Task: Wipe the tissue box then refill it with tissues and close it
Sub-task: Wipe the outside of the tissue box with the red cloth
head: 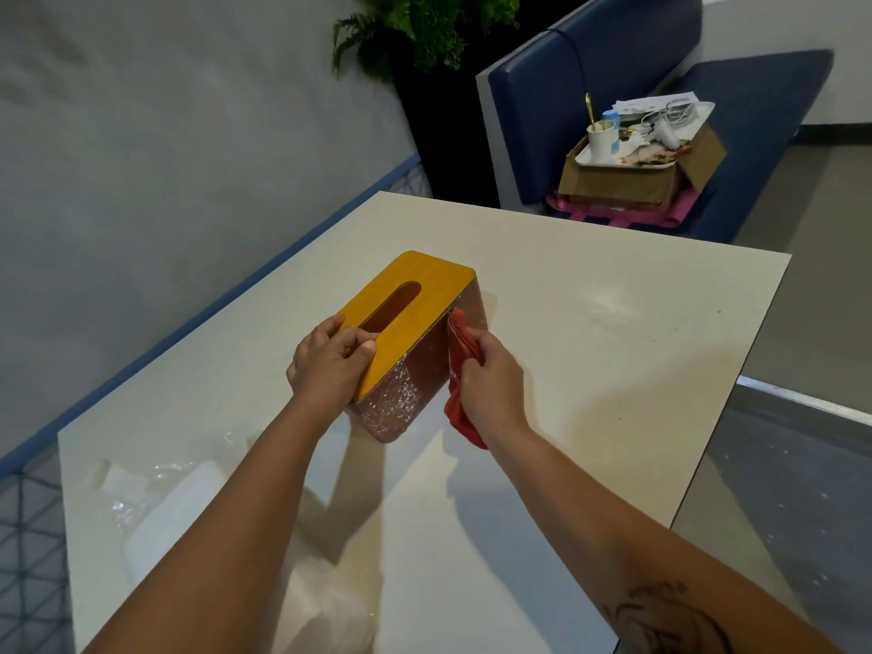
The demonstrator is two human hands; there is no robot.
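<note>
A pale tabletop (590, 332) is set against a grey wall (141, 158) at nine o'clock. A potted fern (424, 30) is seen at twelve, a blue padded bench (613, 63) at one, grey floor (811, 191) at three.

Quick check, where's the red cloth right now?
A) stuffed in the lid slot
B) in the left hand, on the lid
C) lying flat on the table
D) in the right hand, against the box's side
D: the right hand bunches the cloth against the long side of the box, while the left hand steadies the lid.
</note>
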